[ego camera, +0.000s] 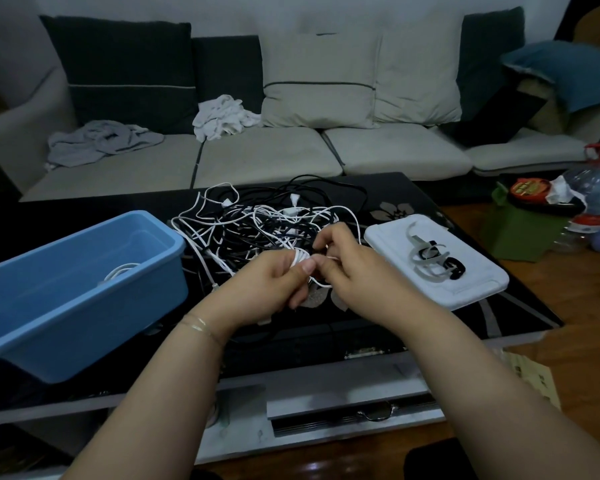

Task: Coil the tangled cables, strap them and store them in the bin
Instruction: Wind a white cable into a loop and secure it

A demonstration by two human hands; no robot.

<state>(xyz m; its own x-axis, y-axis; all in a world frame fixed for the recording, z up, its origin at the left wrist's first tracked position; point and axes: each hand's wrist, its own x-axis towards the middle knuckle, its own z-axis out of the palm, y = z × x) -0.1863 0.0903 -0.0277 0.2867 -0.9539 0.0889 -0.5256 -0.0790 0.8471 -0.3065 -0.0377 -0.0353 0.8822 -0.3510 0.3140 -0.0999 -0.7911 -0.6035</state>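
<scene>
A small white cable coil (300,259) was held over the black counter (413,320), just in front of the tangled cable pile (271,223). The left hand (274,282) was curled round the coil, thumb pressed on top; the right hand (347,263) was pinching a thin white strand at the coil's edge, prob. the free end or a strap tail — too small to tell. The blue bin (84,292) sat left of the pile w/ one white coiled cable (120,271) already inside. Right of the pile lay a white tray (465,289) carrying grey and black straps (430,261).

Judged: coil approx. wound, strapping not confirmed. Most of the pile was left untouched, so the task was judged early on.

Risks from here:
- Coil could spring open if the left thumb were lifted before a strap was closed; loops are stiff and small.
- A trailing strand seemed to run back toward the pile; if the coil were pulled away, other cables could be dragged off the counter edge or knotted tighter.
- A strap would have to be fetched w/ the right hand, leaving one hand on the coil — loops could slip.
</scene>
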